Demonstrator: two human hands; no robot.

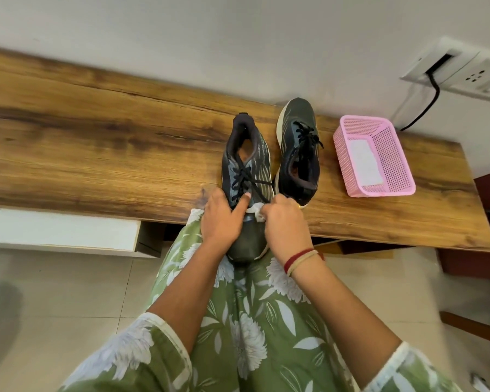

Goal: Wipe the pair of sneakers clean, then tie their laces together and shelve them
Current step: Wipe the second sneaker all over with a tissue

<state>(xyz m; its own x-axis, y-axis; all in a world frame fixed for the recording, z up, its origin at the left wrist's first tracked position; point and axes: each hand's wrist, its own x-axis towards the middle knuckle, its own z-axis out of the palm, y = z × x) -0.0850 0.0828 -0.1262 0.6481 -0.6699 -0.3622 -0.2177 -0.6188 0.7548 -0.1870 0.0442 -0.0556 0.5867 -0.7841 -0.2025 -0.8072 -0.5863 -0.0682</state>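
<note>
Nearest the camera, the green floral garment filled the lower frame, and both forearms ran up from it to the table edge. The left hand clasped the near sneaker from the side, thumb laid across the upper and fingers curled down the flank. The right hand was closed in a pinch on a white cloth, pressed to the forefoot just below the laces.

That sneaker lay on the wooden table with its toe overhanging the front edge toward the person and its heel to the wall. It looked light, and the mesh upper was probably soft enough to dent under a hard wipe. The firmer hold would likely be the sole and heel (the stiffest parts, by the look of them), so a brace at the side seemed sound. The laces were thin and limp, and their free ends looked like the place to take them for tying.

The far sneaker sat just beside the first, pointing the other way with its toe to the wall. Whether the two touched could not be told.

Further right and apart stood a pink basket with something white and flat lying inside. Beyond it, a wall socket trailed a black cable.
</note>
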